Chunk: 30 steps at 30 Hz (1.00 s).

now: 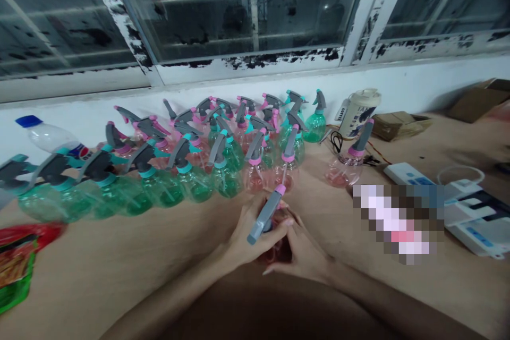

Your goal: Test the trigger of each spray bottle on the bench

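My left hand (pixel 249 231) is wrapped round a grey spray head with a pink nozzle tip (pixel 266 212), near the table's front edge. My right hand (pixel 305 252) cups a pink clear bottle (pixel 279 252) just below that head; most of the bottle is hidden by my fingers. Behind my hands stand several finished spray bottles: green ones (pixel 159 186) in the front row to the left, pink ones (pixel 258 170) in the middle. One pink spray bottle (pixel 350 162) stands apart on the right.
A plastic drink bottle with a blue cap (pixel 50 138) lies at the far left. A red and green packet (pixel 18 265) sits at the left edge. A lidded cup (pixel 358 111), brown cardboard stacks (pixel 400 123) and a white device (pixel 474 218) occupy the right side.
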### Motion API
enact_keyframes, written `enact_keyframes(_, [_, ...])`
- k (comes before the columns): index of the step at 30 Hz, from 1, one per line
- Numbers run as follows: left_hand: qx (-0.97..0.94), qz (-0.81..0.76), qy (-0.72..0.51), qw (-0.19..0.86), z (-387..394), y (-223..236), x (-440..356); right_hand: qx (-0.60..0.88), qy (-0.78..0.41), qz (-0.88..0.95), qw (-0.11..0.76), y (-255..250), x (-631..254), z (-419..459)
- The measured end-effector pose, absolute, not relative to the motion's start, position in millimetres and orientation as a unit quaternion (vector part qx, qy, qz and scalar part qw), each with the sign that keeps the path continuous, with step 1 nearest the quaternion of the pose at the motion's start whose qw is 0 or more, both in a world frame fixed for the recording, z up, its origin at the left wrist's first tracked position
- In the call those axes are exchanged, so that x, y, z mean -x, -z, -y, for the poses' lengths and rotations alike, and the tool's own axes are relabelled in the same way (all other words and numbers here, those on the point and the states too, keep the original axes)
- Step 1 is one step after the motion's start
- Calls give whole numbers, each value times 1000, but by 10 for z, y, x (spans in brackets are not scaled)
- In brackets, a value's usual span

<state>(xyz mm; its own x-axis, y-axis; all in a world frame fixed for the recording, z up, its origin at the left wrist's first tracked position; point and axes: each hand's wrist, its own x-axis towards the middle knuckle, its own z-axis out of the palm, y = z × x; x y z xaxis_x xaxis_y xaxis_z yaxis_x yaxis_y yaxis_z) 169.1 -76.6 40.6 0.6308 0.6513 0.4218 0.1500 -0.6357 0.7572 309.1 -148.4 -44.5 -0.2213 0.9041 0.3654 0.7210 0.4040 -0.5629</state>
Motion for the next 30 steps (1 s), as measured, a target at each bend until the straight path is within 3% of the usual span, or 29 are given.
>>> enact_keyframes(17, [-825, -251, -358, 358, 902, -310, -1876, 585, -145, 714, 356, 288, -3063, 1712])
enact_keyframes(30, [-829, -199, -348, 389, 1013, -293, -2350, 663, -66, 630, 400, 257, -3231, 2065])
